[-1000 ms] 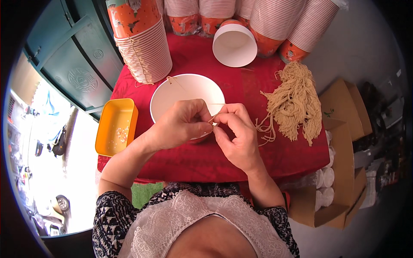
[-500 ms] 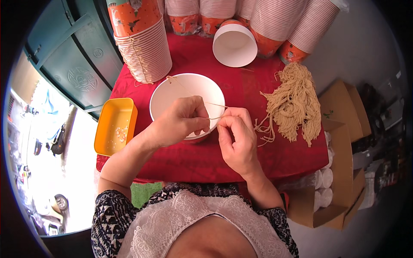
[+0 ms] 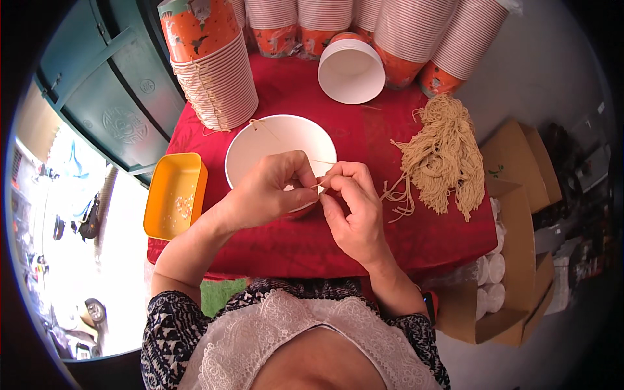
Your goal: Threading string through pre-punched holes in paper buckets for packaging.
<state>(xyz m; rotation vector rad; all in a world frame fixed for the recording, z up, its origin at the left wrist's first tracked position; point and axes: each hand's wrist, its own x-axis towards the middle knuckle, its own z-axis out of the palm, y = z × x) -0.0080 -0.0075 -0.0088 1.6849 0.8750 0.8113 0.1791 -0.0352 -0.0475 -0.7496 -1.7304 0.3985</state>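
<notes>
A white-lined paper bucket (image 3: 300, 134) stands upright on the red table, its mouth toward me. Tan string (image 3: 324, 162) passes through the bucket's far-left rim, where a small loop shows, and runs across the mouth to my fingers. Above the near-right rim, my left hand (image 3: 273, 190) and my right hand (image 3: 354, 211) meet fingertip to fingertip, both closed in a pinch on the string. My fingers partly hide the string and that part of the rim. To the right lies a loose bundle of tan strings (image 3: 445, 159).
Left of the bucket sits a yellow tray (image 3: 155, 201) with small pale bits. A tall stack of orange-printed paper buckets (image 3: 214, 84) with strings rises at the back left. Further wrapped stacks (image 3: 416, 29) and a tipped bucket (image 3: 351, 68) line the back. Cardboard boxes (image 3: 513, 260) stand right of the table.
Both hands have drawn closer together, the right one moving slightly left, and the string between the fingertips is shorter. The whole view has shifted a little.
</notes>
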